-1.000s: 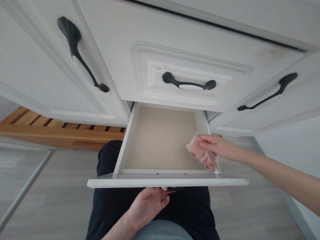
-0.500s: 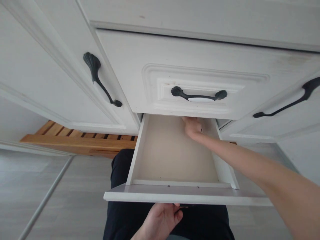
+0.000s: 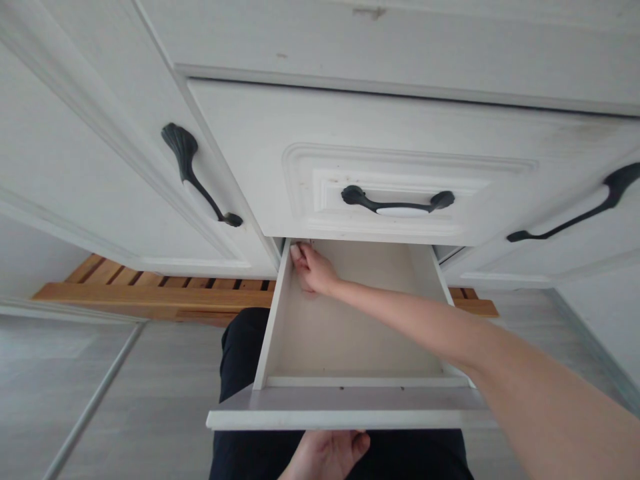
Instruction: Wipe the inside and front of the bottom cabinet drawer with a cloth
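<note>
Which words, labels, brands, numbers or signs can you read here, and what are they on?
None: no readable text on the open drawer, the closed drawer front or its black handle.
Brown marks above look like smudges.
The cloth in the right hand is too hidden to check.

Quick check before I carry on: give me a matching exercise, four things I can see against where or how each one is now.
Things:
A. Right hand
B. Left hand
C. Middle handle
D. Slatted wood

Places and looks:
1. Brown, low down, seen on both sides of the open drawer
2. Inside the open drawer, near its back left corner
3. Dark with a white inset, on the closed drawer front
4. At the underside of the open drawer's front panel, partly hidden

Right pairs: A-2, B-4, C-3, D-1
</note>
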`<state>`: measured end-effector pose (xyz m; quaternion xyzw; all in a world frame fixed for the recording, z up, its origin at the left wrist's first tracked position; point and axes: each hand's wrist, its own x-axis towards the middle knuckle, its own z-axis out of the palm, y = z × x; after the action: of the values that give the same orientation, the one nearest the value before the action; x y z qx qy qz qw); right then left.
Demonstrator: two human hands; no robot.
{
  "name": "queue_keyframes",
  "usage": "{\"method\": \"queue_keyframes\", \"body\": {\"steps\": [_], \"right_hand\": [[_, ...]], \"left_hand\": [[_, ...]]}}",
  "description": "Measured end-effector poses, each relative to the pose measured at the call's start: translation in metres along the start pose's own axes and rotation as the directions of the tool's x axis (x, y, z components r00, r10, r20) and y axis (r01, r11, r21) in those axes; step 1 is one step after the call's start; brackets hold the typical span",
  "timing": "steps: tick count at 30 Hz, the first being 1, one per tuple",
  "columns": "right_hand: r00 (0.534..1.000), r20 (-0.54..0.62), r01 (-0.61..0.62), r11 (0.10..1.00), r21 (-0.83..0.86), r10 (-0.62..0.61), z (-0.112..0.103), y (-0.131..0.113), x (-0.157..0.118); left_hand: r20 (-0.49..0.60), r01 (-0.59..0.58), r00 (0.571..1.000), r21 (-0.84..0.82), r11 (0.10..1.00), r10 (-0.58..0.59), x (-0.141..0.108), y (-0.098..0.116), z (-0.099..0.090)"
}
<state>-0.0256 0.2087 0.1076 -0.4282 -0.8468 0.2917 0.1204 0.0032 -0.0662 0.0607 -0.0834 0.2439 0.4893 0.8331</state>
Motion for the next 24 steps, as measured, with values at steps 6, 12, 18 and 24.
{"method": "queue_keyframes", "body": {"steps": [6,12,18,24], "right_hand": [[0.851,0.4,0.32,0.94,0.116,-0.339,0.003,-0.007,-0.103],[0.651,0.644,0.406,0.901,0.15,-0.401,-0.044,-0.005,-0.091],[0.931,0.103,0.354,0.935,-0.009,-0.351,-0.094,0.036,-0.012],[0.979,0.094,0.186,0.981,-0.05,-0.18,-0.073,0.071,0.014]], "left_hand": [[0.011,-0.015,1.0,-0.081,0.997,0.016,0.005,0.0,-0.008],[0.009,-0.022,1.0,-0.059,0.998,0.023,0.004,-0.002,-0.014],[0.047,-0.001,0.999,-0.074,0.997,0.005,0.008,-0.005,-0.023],[0.063,0.035,0.998,-0.054,0.998,-0.032,0.005,0.0,-0.018]]}}
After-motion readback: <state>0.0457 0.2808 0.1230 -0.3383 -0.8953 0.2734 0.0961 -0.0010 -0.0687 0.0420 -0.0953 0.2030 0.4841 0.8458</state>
